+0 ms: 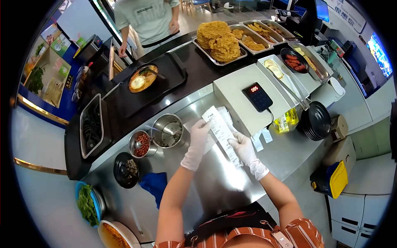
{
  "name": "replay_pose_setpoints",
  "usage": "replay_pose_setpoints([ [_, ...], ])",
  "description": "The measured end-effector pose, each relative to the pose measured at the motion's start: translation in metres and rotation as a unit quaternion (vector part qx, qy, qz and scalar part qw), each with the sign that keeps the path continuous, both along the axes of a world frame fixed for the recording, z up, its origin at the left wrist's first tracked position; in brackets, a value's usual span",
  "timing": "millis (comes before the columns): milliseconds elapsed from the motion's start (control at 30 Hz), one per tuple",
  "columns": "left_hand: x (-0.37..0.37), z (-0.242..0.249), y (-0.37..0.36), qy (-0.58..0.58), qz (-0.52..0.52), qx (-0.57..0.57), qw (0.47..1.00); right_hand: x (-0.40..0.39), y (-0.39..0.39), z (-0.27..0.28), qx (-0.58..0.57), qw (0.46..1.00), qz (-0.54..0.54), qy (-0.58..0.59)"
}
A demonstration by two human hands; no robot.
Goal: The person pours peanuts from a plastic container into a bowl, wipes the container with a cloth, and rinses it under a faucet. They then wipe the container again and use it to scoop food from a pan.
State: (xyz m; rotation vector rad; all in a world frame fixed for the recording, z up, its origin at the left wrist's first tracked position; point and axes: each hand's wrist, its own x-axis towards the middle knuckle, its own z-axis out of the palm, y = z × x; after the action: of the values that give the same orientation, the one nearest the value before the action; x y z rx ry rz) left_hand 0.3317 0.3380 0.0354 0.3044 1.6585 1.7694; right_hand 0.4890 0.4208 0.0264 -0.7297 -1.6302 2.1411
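A long white printed receipt [221,131] is stretched between my two gloved hands above the steel counter. My left hand [198,138] pinches it near its upper end. Lower down, my right hand [245,149] grips its right edge, thumb on top. More white paper slips [225,113] show just behind the receipt. To the left of my left hand stands a steel pot [168,141] with a ladle and chopped greens in it. A steel cup of peanuts [142,144] and a black bowl [120,170] with chopped bits sit beside it.
On the dark ledge are a bowl of food with an egg [139,82] on a black tray [173,84], and a tray of fried cutlets [217,39]. A pager keypad [257,97] reads 005. Stacked black bowls [316,120] stand right. A person [149,20] stands opposite.
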Motion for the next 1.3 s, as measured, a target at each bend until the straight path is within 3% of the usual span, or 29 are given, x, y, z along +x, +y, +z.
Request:
replay_pose_setpoints([
  [100,-0.011,-0.028,0.033,-0.008,0.063,0.042,0.997,-0.013,0.026,-0.027,-0.045,0.998,-0.046,-0.013],
  [167,-0.025,-0.052,0.042,0.009,0.06,0.001,0.998,-0.029,0.034,-0.063,0.081,0.993,-0.055,-0.069],
  [200,-0.032,-0.068,0.044,0.012,0.075,0.001,0.997,-0.035,0.028,-0.049,0.162,0.973,-0.113,-0.116],
  [300,-0.036,-0.122,0.054,0.022,0.078,-0.119,0.99,-0.041,0.032,-0.115,0.223,0.945,-0.145,-0.189],
  [400,-0.024,-0.141,0.061,0.049,0.095,-0.124,0.986,-0.038,0.028,-0.11,0.274,0.921,-0.136,-0.243],
  [467,-0.014,-0.136,0.047,0.062,0.105,-0.11,0.986,-0.035,0.023,-0.084,0.32,0.906,-0.122,-0.247],
  [533,0.003,-0.09,0.022,0.276,0.097,-0.196,0.936,-0.029,0.022,-0.084,0.445,0.864,-0.087,-0.217],
  [600,0.025,-0.066,-0.019,0.249,0.094,-0.141,0.954,-0.02,0.009,-0.048,0.483,0.849,-0.08,-0.198],
  [667,0.046,-0.049,-0.071,0.338,0.105,-0.115,0.928,-0.011,-0.006,-0.021,0.52,0.833,-0.072,-0.174],
  [767,0.076,-0.037,-0.156,0.346,0.173,-0.169,0.906,0.009,-0.031,-0.019,0.537,0.833,-0.079,-0.109],
  [867,0.099,-0.041,-0.243,0.458,0.235,-0.325,0.793,0.016,-0.058,-0.031,0.512,0.855,0.031,-0.076],
  [900,0.106,-0.044,-0.271,0.451,0.249,-0.36,0.778,0.015,-0.069,-0.032,0.514,0.854,0.034,-0.071],
  [967,0.12,-0.053,-0.319,0.445,0.268,-0.442,0.731,0.011,-0.094,-0.034,0.524,0.831,0.175,-0.063],
  [1033,0.134,-0.058,-0.349,0.383,0.28,-0.515,0.714,0.0,-0.123,-0.042,0.5,0.833,0.236,-0.001],
  [1167,0.153,-0.068,-0.38,0.334,0.279,-0.536,0.723,-0.025,-0.175,-0.033,0.528,0.77,0.354,0.056],
  [1233,0.159,-0.083,-0.387,0.285,0.249,-0.532,0.758,-0.037,-0.198,-0.024,0.537,0.758,0.363,0.077],
  [1300,0.16,-0.091,-0.393,0.307,0.245,-0.526,0.755,-0.056,-0.217,-0.008,0.526,0.747,0.385,0.129],
])
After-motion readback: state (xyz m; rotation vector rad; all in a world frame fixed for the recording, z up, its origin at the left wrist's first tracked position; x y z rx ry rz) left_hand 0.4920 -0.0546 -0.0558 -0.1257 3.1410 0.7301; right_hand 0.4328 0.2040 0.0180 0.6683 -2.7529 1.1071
